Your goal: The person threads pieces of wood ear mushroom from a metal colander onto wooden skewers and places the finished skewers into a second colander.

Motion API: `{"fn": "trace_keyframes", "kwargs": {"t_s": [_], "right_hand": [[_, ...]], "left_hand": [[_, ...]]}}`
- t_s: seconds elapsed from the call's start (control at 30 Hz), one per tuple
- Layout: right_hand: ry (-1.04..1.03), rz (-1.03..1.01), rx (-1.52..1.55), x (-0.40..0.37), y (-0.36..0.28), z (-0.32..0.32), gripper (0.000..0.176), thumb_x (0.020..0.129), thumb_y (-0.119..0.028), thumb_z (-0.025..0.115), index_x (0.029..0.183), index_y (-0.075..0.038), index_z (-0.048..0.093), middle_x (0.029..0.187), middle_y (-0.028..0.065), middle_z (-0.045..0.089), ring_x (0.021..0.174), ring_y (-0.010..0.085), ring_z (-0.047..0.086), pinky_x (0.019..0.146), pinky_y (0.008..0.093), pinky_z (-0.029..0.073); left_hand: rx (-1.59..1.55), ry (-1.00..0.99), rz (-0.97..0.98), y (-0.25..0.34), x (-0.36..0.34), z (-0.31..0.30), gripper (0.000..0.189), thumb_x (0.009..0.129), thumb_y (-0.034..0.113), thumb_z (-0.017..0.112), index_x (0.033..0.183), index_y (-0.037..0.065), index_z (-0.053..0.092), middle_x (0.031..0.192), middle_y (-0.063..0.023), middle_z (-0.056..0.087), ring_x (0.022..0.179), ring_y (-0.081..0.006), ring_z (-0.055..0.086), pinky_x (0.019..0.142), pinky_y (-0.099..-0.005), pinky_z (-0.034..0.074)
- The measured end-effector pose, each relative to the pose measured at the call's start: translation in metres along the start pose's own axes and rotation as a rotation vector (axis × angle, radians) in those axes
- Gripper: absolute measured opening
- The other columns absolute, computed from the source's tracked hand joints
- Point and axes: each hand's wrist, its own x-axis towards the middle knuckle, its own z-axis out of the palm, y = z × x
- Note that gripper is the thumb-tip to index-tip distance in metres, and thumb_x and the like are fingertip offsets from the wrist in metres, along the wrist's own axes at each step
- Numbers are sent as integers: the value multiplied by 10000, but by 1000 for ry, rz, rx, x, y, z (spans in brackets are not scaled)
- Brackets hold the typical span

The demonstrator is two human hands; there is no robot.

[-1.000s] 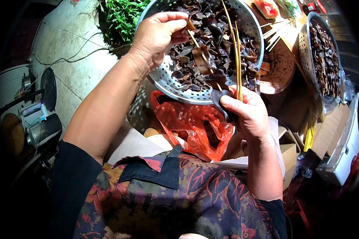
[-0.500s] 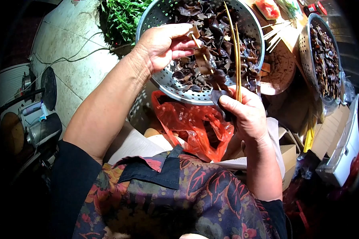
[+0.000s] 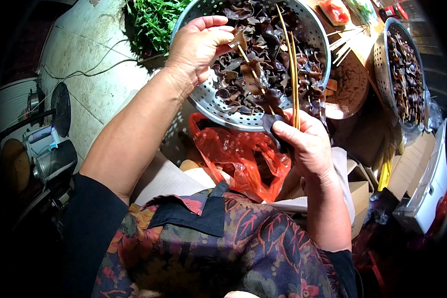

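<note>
My right hand (image 3: 309,144) is closed around several thin bamboo skewers (image 3: 294,84). One skewer slants up and left, with several dark brown pieces of wood ear mushroom (image 3: 253,79) threaded along it. At its upper tip, my left hand (image 3: 196,49) has its thumb and lower fingers on a piece of wood ear (image 3: 238,38), while the index finger is raised apart. Below both hands is a perforated metal colander (image 3: 233,119) holding loose wood ear. Filled skewers (image 3: 313,84) lie along its right side.
A red plastic bag (image 3: 238,159) lies below the colander. On the right, a second colander (image 3: 380,59) holds filled skewers. Bare sticks (image 3: 345,44) lie on a board by some red food (image 3: 335,12). Green leaves (image 3: 151,25) are upper left; a cardboard box (image 3: 360,198) stands right.
My left hand has shifted slightly up and left, its index finger lifting off the piece at the skewer tip. My right hand and the skewers have barely moved.
</note>
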Motion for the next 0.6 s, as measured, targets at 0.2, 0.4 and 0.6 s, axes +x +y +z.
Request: {"fn": "trace_keyframes", "kwargs": {"t_s": [0.2,0.4,0.6], "right_hand": [[-20,1,-1,1,4,0,184,831,-95,623,975,14,586,802,-10,584,668,45,513,608,185,425],[-26,-22,5,0,4,0,179,832,-95,618,970,15,587,793,-13,579,658,43,502,594,185,419],[20,-90,-201,-1,4,-1,172,825,-101,626,951,14,602,782,-21,580,662,40,502,592,187,426]], "left_hand": [[303,-31,279,-6,-3,1,257,785,1,639,1031,17,567,927,-56,626,817,-107,602,733,-235,515],[301,-53,274,-7,-6,6,381,773,-35,629,1128,3,493,911,-79,620,821,-138,608,752,-262,520],[-71,-27,-25,-4,-5,4,477,785,15,626,1203,16,395,919,-100,619,805,-186,624,737,-294,538]]}}
